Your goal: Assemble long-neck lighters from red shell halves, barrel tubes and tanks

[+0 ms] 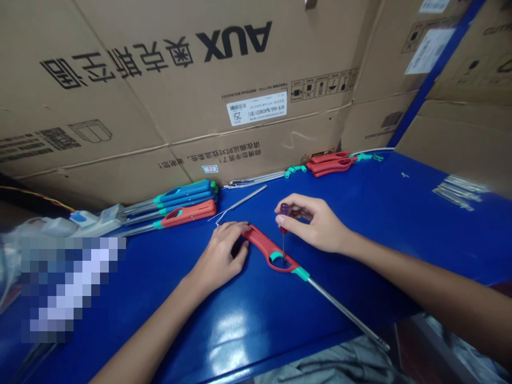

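My right hand (320,224) clamped on a purple screwdriver (284,211) above a red gas lighter (262,244) mid-table, my left hand (222,253) touching its handle end, grip unclear, blue lighters (186,192) far left, AUX carton (192,101) walling the far edge.

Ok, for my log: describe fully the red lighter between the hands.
The red, plastic-looking lighter lies slantwise on the blue table, teal trigger in its loop, teal collar, metal-looking tube pointing toward the near right. The left hand touches its handle end; the right hand holds a screwdriver upright, tip at the loop, contact unclear.
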A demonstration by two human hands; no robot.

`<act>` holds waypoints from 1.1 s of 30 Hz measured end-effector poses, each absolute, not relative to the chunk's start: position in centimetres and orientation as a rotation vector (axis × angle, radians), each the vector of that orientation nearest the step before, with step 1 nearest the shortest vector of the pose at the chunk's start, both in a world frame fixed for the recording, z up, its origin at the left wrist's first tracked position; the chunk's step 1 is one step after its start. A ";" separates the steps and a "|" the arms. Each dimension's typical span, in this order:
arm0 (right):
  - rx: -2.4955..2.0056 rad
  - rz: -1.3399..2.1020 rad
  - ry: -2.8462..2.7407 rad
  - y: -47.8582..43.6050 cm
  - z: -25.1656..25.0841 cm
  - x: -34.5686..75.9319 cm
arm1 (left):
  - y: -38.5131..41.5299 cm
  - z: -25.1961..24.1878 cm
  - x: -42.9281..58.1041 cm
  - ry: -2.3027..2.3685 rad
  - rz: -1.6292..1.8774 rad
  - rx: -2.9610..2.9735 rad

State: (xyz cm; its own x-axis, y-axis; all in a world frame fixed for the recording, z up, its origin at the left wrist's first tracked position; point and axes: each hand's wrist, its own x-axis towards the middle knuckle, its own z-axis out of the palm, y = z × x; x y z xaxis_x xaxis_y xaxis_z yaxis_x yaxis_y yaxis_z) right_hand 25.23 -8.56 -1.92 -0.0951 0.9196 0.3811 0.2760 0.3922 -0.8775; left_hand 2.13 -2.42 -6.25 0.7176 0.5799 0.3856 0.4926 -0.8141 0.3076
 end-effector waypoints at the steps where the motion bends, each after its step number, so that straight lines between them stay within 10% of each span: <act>1: -1.086 0.769 -1.613 -8.6 -1.9 25.2 | -2.4 -6.3 2.1 0.874 0.711 2.748; 33: -1.260 0.156 -1.873 -7.4 -1.8 27.7 | -4.1 -4.1 2.1 0.663 0.606 2.787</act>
